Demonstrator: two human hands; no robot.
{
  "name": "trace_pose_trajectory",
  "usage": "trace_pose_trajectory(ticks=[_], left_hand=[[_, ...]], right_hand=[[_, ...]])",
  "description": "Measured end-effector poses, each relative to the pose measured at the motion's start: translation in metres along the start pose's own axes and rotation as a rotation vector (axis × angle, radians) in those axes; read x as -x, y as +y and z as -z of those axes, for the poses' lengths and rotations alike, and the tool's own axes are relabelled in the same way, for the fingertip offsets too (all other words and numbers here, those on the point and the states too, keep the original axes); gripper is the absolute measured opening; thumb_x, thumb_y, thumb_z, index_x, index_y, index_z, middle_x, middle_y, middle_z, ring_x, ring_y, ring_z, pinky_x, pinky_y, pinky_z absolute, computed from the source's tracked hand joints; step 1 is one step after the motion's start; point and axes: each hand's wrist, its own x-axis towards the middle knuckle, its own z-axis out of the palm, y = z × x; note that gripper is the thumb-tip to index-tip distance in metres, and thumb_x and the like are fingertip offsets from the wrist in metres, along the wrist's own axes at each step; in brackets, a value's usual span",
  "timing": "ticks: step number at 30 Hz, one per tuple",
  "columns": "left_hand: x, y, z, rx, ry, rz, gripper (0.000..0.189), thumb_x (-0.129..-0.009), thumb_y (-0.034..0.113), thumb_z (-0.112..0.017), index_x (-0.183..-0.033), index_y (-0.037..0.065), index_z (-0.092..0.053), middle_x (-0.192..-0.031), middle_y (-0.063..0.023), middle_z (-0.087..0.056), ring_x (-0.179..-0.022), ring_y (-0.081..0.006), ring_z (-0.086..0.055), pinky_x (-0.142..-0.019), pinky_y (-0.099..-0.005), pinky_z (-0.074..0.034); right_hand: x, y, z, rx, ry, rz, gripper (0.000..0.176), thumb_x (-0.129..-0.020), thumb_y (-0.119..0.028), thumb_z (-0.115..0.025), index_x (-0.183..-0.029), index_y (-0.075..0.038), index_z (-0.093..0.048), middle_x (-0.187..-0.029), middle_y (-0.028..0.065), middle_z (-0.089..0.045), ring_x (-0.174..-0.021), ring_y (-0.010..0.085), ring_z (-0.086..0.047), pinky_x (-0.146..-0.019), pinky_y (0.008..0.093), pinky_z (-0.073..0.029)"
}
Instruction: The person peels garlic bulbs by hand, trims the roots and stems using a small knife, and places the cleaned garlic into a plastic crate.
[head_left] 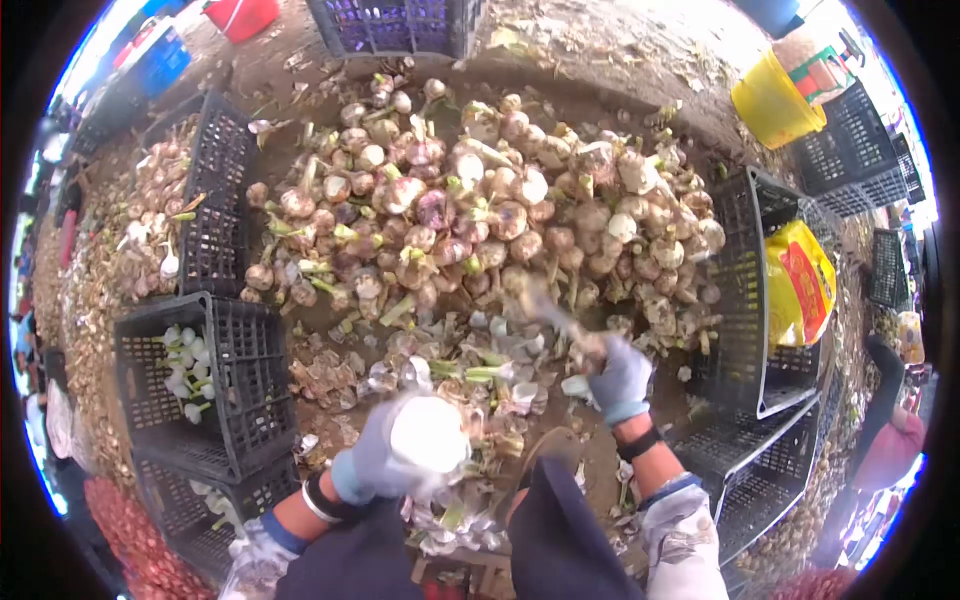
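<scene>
My left hand (385, 450), in a grey glove, is closed around a white peeled garlic bulb (428, 434) above my lap. Out to the right, my gloved right hand (618, 378) grips a tool (555, 315) whose far end is blurred and points up and left toward the pile. A large heap of unpeeled garlic bulbs (500, 200) lies in front of both hands. Loose skins and cut stems (480, 370) cover the ground between the heap and my knees.
Black crates stand at the left (215, 385), right (740, 300) and far edge (395, 30). White bulbs (188, 365) lie in a left crate. A yellow bag (800, 285) sits in the right crate. Farther back are a yellow bucket (775, 105) and a red bucket (240, 15).
</scene>
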Motion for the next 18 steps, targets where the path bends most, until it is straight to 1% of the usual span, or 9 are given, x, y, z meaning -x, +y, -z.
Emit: trace_pose_trajectory(ticks=[4, 6, 8, 9, 11, 12, 14, 15, 18], left_hand=[[-0.007, -0.008, -0.011, 0.223, 0.151, 0.077, 0.072, -0.064, 0.02, -0.085, -0.125, 0.0, -0.053, -0.109, -0.0071, -0.067, -0.098, -0.0157, -0.065, -0.089, -0.0315, -0.052], [-0.006, -0.013, -0.012, 0.355, 0.16, 0.118, 0.068, -0.067, 0.02, -0.082, -0.125, 0.0, -0.053, -0.106, -0.0069, -0.066, -0.094, -0.0155, -0.064, -0.085, -0.0315, -0.053], [-0.005, -0.022, -0.014, 0.53, 0.136, 0.145, 0.062, -0.072, 0.023, -0.079, -0.124, 0.001, -0.053, -0.098, -0.0071, -0.065, -0.085, -0.0151, -0.063, -0.075, -0.0308, -0.053], [-0.009, -0.025, -0.012, 0.661, 0.078, 0.157, 0.061, -0.074, 0.026, -0.078, -0.123, 0.001, -0.053, -0.093, -0.0065, -0.063, -0.079, -0.0146, -0.06, -0.069, -0.0298, -0.051], [-0.012, -0.033, -0.011, 0.93, -0.041, 0.193, 0.058, -0.078, 0.034, -0.075, -0.121, 0.001, -0.054, -0.082, -0.0053, -0.059, -0.066, -0.0135, -0.055, -0.057, -0.0278, -0.046], [-0.015, -0.029, -0.014, 0.962, -0.066, 0.212, 0.058, -0.079, 0.038, -0.073, -0.12, 0.001, -0.055, -0.078, -0.0045, -0.056, -0.062, -0.013, -0.051, -0.053, -0.0276, -0.042], [-0.021, -0.011, -0.021, 1.015, -0.116, 0.252, 0.059, -0.082, 0.046, -0.068, -0.118, 0.001, -0.055, -0.07, -0.003, -0.051, -0.052, -0.0119, -0.043, -0.045, -0.0271, -0.034], [-0.021, -0.01, -0.025, 0.961, -0.134, 0.246, 0.063, -0.082, 0.053, -0.064, -0.115, 0.0, -0.057, -0.067, -0.0032, -0.05, -0.047, -0.0125, -0.042, -0.042, -0.0287, -0.034], [-0.015, 0.004, -0.029, 0.853, -0.047, 0.303, 0.066, -0.082, 0.057, -0.061, -0.11, -0.002, -0.059, -0.062, -0.0013, -0.049, -0.043, -0.0098, -0.037, -0.039, -0.0263, -0.03]], right_hand=[[-0.056, 0.021, 0.012, 0.21, 0.159, -0.136, 0.045, -0.073, -0.02, -0.078, -0.115, -0.015, -0.061, -0.095, 0.0113, -0.069, -0.08, 0.0321, -0.069, -0.07, 0.0426, -0.053], [-0.094, 0.025, 0.034, 0.421, 0.003, -0.4, 0.059, -0.075, -0.024, -0.079, -0.128, -0.014, -0.054, -0.101, 0.0131, -0.068, -0.087, 0.0336, -0.068, -0.073, 0.044, -0.053], [-0.108, 0.057, 0.034, 0.53, 0.124, -0.205, 0.07, -0.077, -0.026, -0.079, -0.138, -0.016, -0.046, -0.102, 0.014, -0.068, -0.098, 0.0327, -0.066, -0.08, 0.0448, -0.051], [-0.109, 0.037, 0.042, 0.632, 0.177, -0.159, 0.068, -0.078, -0.024, -0.079, -0.138, -0.014, -0.05, -0.107, 0.0139, -0.067, -0.104, 0.0293, -0.063, -0.086, 0.0432, -0.05], [-0.103, -0.003, 0.042, 0.066, 0.263, 0.154, 0.063, -0.078, -0.026, -0.08, -0.134, -0.011, -0.056, -0.113, 0.0122, -0.067, -0.106, 0.0284, -0.062, -0.093, 0.0422, -0.048], [-0.09, -0.029, 0.043, -0.185, 0.154, 0.315, 0.059, -0.078, -0.032, -0.08, -0.13, -0.01, -0.061, -0.12, 0.011, -0.066, -0.111, 0.0284, -0.06, -0.099, 0.0427, -0.047], [-0.055, -0.086, 0.04, -0.733, -0.192, 0.37, 0.063, -0.077, -0.038, -0.082, -0.13, -0.012, -0.063, -0.13, 0.0116, -0.063, -0.123, 0.0301, -0.056, -0.108, 0.0439, -0.041], [-0.042, -0.111, 0.041, -0.822, -0.312, 0.416, 0.063, -0.077, -0.039, -0.081, -0.131, -0.012, -0.062, -0.134, 0.0124, -0.06, -0.126, 0.0295, -0.054, -0.11, 0.0429, -0.039], [-0.027, -0.127, 0.025, -1.195, -0.495, 0.363, 0.047, -0.079, -0.038, -0.081, -0.115, -0.01, -0.073, -0.114, 0.0078, -0.071, -0.104, 0.0243, -0.066, -0.093, 0.0355, -0.051]])
